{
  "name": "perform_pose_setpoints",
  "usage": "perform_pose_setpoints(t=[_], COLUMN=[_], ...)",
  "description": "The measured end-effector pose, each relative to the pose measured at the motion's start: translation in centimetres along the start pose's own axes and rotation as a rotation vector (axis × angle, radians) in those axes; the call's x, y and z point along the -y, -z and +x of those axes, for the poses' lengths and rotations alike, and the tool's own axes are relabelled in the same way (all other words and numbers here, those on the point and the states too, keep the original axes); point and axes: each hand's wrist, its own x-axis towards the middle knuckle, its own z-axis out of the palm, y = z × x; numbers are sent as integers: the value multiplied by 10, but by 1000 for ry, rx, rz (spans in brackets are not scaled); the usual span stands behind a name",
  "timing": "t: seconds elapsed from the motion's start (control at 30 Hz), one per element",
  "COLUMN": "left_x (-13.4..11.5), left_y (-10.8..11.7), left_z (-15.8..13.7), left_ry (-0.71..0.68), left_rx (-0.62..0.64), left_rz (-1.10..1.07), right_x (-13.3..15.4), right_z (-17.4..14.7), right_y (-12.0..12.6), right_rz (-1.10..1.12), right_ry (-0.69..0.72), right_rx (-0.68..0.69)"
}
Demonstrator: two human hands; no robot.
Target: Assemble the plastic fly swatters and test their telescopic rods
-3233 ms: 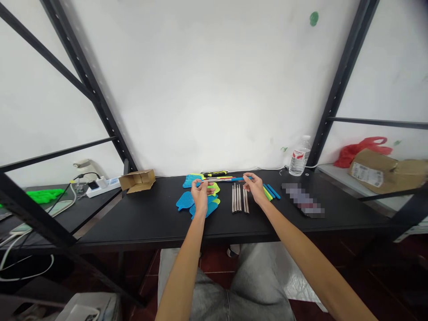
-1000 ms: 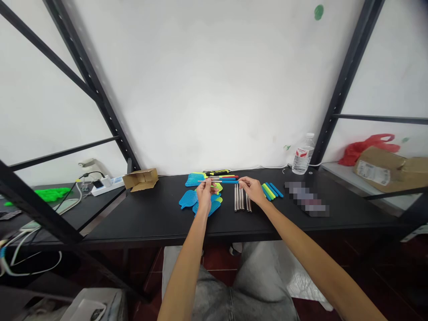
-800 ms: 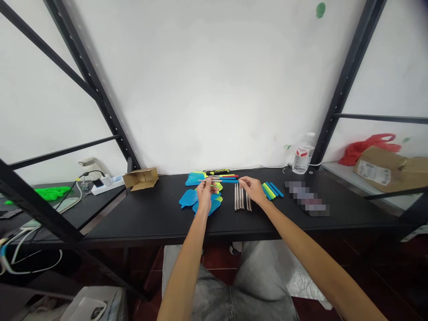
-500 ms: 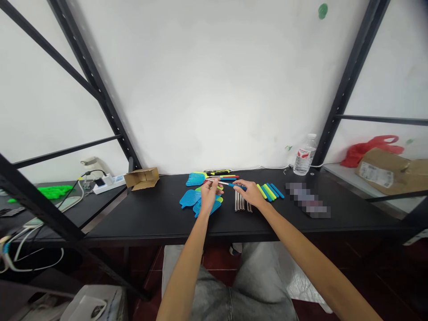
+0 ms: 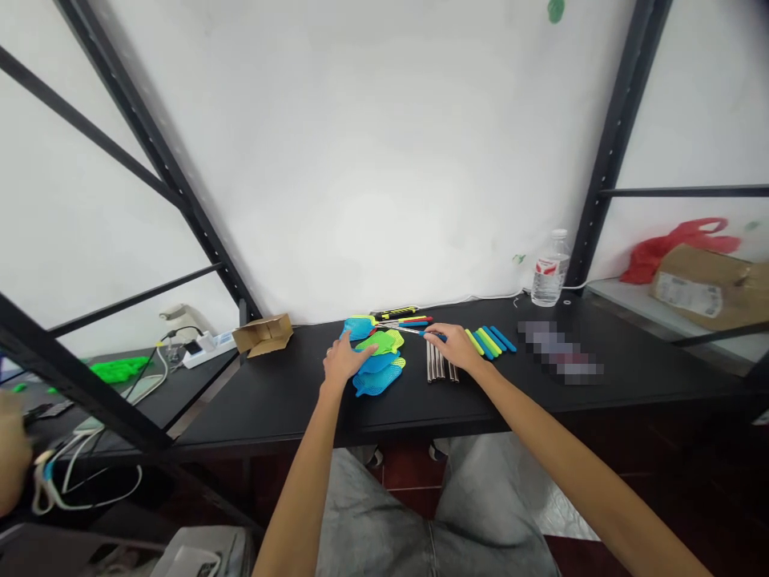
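Note:
My right hand (image 5: pixel 452 346) is closed around the blue handle (image 5: pixel 428 335) of a thin metal rod, whose shaft points left toward the fly swatter heads. My left hand (image 5: pixel 341 361) has its fingers spread at the left side of the heads, the thumb reaching over a green swatter head (image 5: pixel 378 343). A blue swatter head (image 5: pixel 378 380) lies below it, overlapping others. Another blue head (image 5: pixel 359 327) is behind my left fingers. Several metal tubes (image 5: pixel 440 365) lie side by side under and beside my right hand. Blue and yellow-green handles (image 5: pixel 491 342) lie in a row to its right.
An open cardboard box (image 5: pixel 263 335) stands at the table's left end. A water bottle (image 5: pixel 549 271) stands at the back right. Behind the heads lie black-and-yellow packed items (image 5: pixel 393 312). At the left edge a blurred shape, possibly someone's arm (image 5: pixel 12 453), shows near cables.
My left hand has let go of the metal rod and moved left, its fingers spreading beside the swatter heads. My right hand keeps the blue handle. The blurred shape has appeared at the left.

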Motion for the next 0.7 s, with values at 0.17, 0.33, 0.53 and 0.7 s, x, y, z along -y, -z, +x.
perform_pose_setpoints(t=[0.17, 0.33, 0.53, 0.7], left_x=[18, 12, 6, -4], left_y=[3, 2, 3, 8], left_z=[-2, 3, 6, 2], left_ry=[98, 61, 26, -17], left_rx=[149, 150, 135, 94], left_rz=[271, 301, 329, 428], right_x=[-3, -5, -5, -5], right_z=[0, 1, 1, 2], right_y=[-1, 0, 1, 0], right_rz=[-27, -37, -28, 2], right_ry=[-4, -9, -4, -14], right_rx=[-14, -18, -18, -8])
